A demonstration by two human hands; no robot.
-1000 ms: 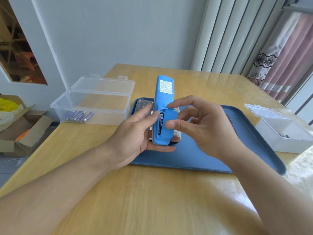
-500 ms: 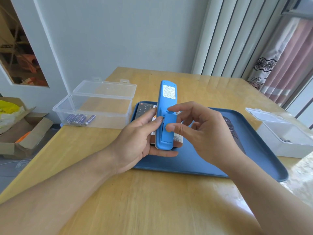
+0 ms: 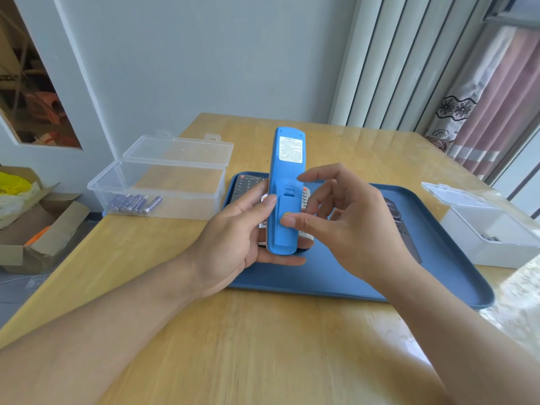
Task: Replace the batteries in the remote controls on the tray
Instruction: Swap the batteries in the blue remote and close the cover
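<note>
The left hand (image 3: pixel 233 238) has its grip curled round the blue remote control (image 3: pixel 285 194), back side up (battery cover (image 3: pixel 285 220) in place), above the blue tray (image 3: pixel 365 282) on the counter (image 3: pixel 233 346). The right hand (image 3: pixel 350 226), fingers loose, presses its thumb on the cover.

The remote (image 3: pixel 285 197) in my left hand (image 3: pixel 233 238) is smooth, matt blue plastic with a white paper label (image 3: pixel 290 149) near its top. My right hand (image 3: pixel 344 229) has its thumb on the remote's plastic cover. The tray (image 3: pixel 365 282) looks like matt blue plastic. The table (image 3: pixel 263 340) is pale varnished wood with a soft sheen. The box (image 3: pixel 163 185) is clear glossy plastic; the batteries (image 3: pixel 134 203) inside have shiny purple wrap. The carton (image 3: pixel 43 229) is rough brown cardboard.
</note>
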